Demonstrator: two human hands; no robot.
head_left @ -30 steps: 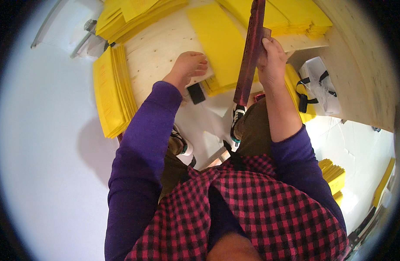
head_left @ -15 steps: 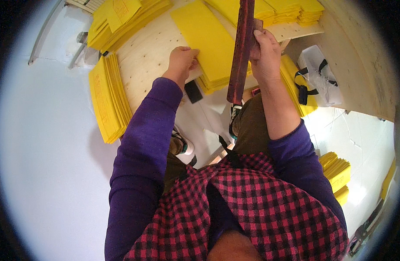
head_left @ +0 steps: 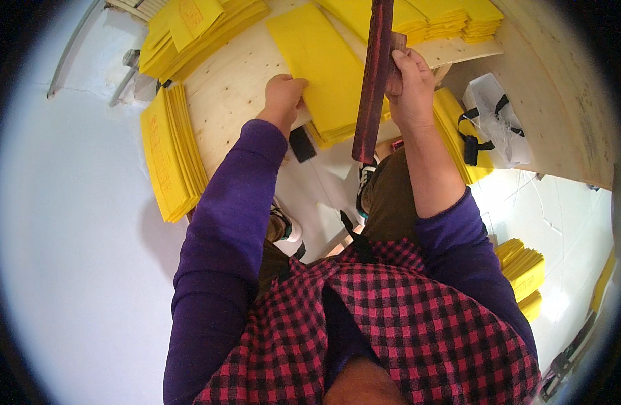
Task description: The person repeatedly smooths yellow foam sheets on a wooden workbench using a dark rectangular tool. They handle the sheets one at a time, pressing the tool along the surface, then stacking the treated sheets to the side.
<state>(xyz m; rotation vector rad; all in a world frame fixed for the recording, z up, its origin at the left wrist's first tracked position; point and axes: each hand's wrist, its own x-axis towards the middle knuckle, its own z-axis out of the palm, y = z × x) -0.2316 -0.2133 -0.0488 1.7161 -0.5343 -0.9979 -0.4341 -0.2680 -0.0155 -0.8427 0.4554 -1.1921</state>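
My right hand (head_left: 413,84) grips the short wooden handle of a long wooden stamp (head_left: 372,94). The stamp is a narrow bar stained dark red, held upright in the view above the right side of a stack of plain yellow paper (head_left: 324,74). Whether it touches the paper I cannot tell. At the stack's left edge, my left hand (head_left: 283,100) is closed with its thumb on the top sheet and the fingers curled at the edge, partly hidden.
Folded yellow stacks with red print lie on the wooden table (head_left: 223,94) at the far left (head_left: 189,40) and left edge (head_left: 169,155). A white box (head_left: 493,115) with a black strap stands at right. More yellow bundles (head_left: 521,270) lie lower right. A dark flat rectangle (head_left: 302,144) shows below the stack.
Almost nothing differs. The stamp and my right hand have shifted very slightly, and my left hand's thumb lies a little further along the paper's edge.
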